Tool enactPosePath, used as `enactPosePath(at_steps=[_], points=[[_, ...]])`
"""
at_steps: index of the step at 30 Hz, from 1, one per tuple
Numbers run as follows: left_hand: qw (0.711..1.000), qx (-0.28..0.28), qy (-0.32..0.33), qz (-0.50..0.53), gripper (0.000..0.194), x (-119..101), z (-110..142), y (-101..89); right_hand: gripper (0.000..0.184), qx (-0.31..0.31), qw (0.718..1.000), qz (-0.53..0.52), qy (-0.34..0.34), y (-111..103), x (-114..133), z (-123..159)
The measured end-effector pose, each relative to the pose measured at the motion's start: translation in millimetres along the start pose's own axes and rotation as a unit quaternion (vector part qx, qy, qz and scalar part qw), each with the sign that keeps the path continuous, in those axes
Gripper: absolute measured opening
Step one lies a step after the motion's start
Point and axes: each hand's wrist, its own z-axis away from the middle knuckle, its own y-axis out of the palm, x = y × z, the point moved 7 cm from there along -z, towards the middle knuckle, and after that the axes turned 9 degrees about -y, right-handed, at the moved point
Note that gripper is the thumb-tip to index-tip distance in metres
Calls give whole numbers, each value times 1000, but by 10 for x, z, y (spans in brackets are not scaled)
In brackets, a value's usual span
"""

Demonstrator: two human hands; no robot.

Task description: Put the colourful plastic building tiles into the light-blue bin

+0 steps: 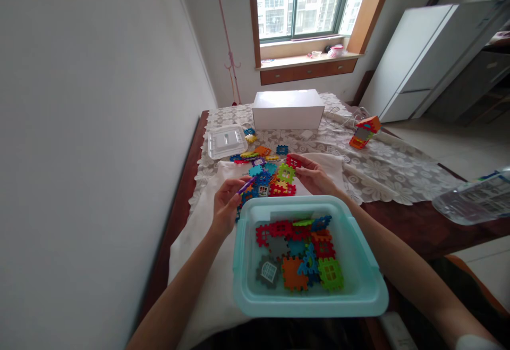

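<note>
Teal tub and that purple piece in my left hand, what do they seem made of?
Teal tub: likely molded plastic with a satin finish, given its rounded corners and soft sheen. Purple piece: probably rigid plastic, being thin and evenly colored; finish unclear.

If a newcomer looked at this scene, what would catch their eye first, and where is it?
The turquoise tub in the foreground stands out first, with bright notched pieces lying in it. Just beyond, the left hand holds a purple piece and the right hand a red piece, with a multicoloured heap between them. Farther back, a long white box sits on the flowered tablecloth.
</note>
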Motion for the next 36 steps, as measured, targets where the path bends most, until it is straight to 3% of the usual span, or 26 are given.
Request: enactPosePath(at_steps=[3, 8, 10, 14, 18, 24, 29, 34, 36], points=[[999, 48, -8, 6, 50, -72, 24, 67, 52, -1, 1000, 9, -3, -8, 29, 1], [981, 178, -42, -68, 61, -36, 82, 266, 61, 13, 999, 40, -14, 10, 55, -10], [977, 197, -46, -73, 63, -14, 100, 303, 64, 23, 998, 49, -19, 42, 91, 5], [982, 177, -50, -50, 47, 1, 107, 303, 67, 75, 997, 32, 8, 149, 226, 133], [985, 150, -60, -61, 35, 41, 104, 291, 64, 180, 983, 25, 33, 265, 465, 308], [987, 127, -50, -81, 36, 92, 81, 245, 34, 341, 932, 121, -18, 446, 712, 417], [987, 121, -54, -86, 39, 81, 117, 239, 57, 314, 947, 70, -4, 446, 699, 444], [993, 66, -30, -88, 47, 100, 112, 193, 46, 368, 929, 37, -19, 429, 650, 456], [996, 7, -26, -85, 49, 150, 69, 101, 44, 332, 942, 10, -48, 375, 644, 382]])
